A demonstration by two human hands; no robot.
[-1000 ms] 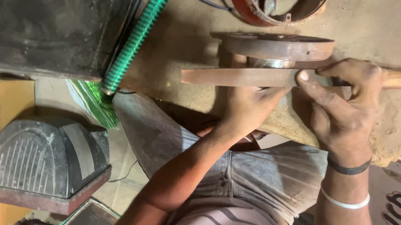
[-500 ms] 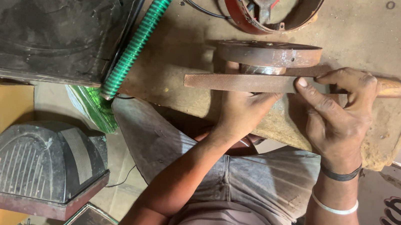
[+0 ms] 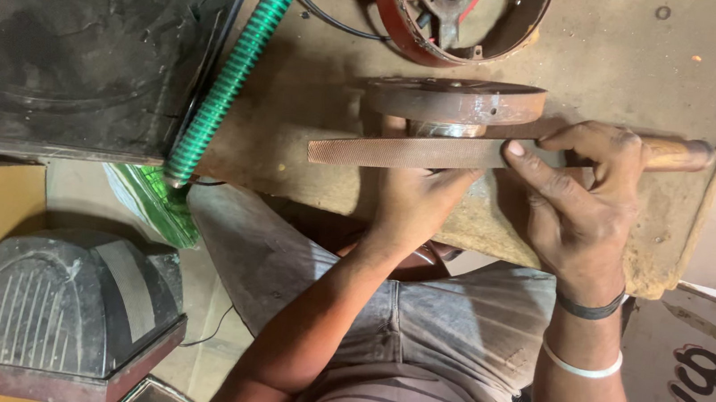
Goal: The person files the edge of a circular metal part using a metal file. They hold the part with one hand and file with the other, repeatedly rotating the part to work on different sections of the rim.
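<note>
Right hand (image 3: 588, 196) gripping long flat metal file (image 3: 409, 150) by wooden handle, left hand (image 3: 416, 200) clasping rusty round metal disc (image 3: 455, 101), green ribbed hose (image 3: 234, 70) and red drum (image 3: 460, 11) near on worn brown desk (image 3: 660, 74).

File (image 3: 409, 150), held flat in the right hand (image 3: 587, 200): dull grey metal, finely ridged; its handle (image 3: 673, 154) smooth, reddish wood; disc (image 3: 455, 101) just above the left hand (image 3: 416, 200): rusted matt metal with a brighter steel hub; worktop (image 3: 609, 50) under both: worn, dusty brown board; hose (image 3: 234, 70) left of them: glossy green ribbed plastic.
</note>
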